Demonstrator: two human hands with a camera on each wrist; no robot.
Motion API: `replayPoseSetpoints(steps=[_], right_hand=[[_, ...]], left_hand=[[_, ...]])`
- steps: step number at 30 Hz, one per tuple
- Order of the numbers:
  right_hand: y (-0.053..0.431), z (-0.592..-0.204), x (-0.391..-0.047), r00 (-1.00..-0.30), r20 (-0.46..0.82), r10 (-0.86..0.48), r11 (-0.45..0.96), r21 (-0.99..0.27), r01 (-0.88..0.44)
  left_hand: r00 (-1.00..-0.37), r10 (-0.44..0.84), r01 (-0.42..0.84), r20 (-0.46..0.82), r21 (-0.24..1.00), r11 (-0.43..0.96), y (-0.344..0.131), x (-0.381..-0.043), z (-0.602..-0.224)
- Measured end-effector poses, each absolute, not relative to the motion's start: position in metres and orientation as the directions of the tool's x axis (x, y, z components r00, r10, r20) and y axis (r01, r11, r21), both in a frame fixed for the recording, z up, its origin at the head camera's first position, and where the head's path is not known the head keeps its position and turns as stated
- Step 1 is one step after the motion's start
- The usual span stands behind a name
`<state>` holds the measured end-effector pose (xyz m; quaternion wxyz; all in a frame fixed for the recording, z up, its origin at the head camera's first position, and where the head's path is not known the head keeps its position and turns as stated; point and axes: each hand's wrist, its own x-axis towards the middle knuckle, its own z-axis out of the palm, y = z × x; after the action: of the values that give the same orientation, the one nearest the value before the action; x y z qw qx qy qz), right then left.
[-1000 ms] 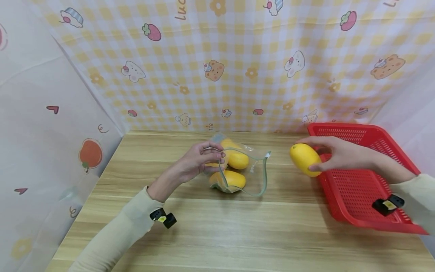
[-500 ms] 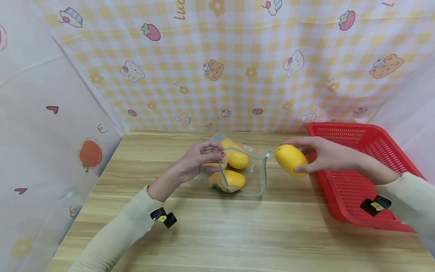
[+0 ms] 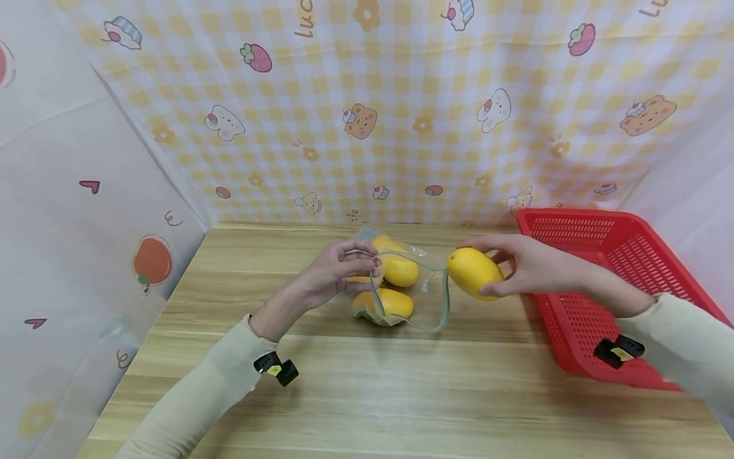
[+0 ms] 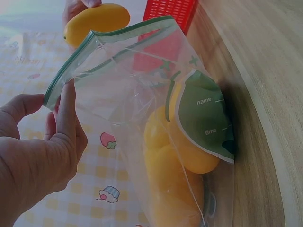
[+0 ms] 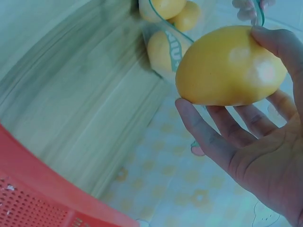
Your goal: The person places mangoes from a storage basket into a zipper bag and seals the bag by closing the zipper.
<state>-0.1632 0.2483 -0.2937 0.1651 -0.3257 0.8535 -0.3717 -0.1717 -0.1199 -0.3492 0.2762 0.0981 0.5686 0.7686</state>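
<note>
A clear zip bag (image 4: 118,104) with a green-edged mouth lies on the table, its opening held wide toward the right. Several yellow mangoes (image 3: 400,271) are inside it. My left hand (image 3: 338,271) pinches the bag's rim between thumb and fingers; the left wrist view shows the fingers reaching just inside the edge. My right hand (image 3: 533,264) grips another yellow mango (image 3: 474,274) between thumb and fingertips. That mango is in the air beside the bag's mouth, overlapping its right edge in the head view. Its smooth side faces the camera in the right wrist view.
A red perforated basket (image 3: 564,344) stands on the right of the wooden table (image 3: 367,395), under my right forearm. Behind the table hangs a yellow checked cloth (image 3: 401,159), and a white printed sheet (image 3: 86,255) covers the left side.
My right hand has carried the mango leftward from beside the basket to the bag's mouth. The left hand and the bag have stayed in place.
</note>
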Motion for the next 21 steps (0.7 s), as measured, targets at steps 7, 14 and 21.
replayPoseSetpoints(steps=[7,14,21], right_hand=[[0.237,-0.294,-0.159,-0.719,0.006,-0.695,0.49,-0.728,-0.48],[0.228,-0.295,-0.155,-0.711,0.011,-0.703,0.485,-0.723,-0.491],[0.21,-0.297,-0.153,-0.68,0.032,-0.733,0.477,-0.689,-0.546]], left_hand=[[-0.829,0.534,-0.314,-0.167,0.929,-0.197,-0.12,-0.171,-0.349],[-0.827,0.54,-0.302,-0.156,0.933,-0.194,-0.12,-0.172,-0.351],[-0.827,0.542,-0.299,-0.15,0.934,-0.198,-0.12,-0.172,-0.351]])
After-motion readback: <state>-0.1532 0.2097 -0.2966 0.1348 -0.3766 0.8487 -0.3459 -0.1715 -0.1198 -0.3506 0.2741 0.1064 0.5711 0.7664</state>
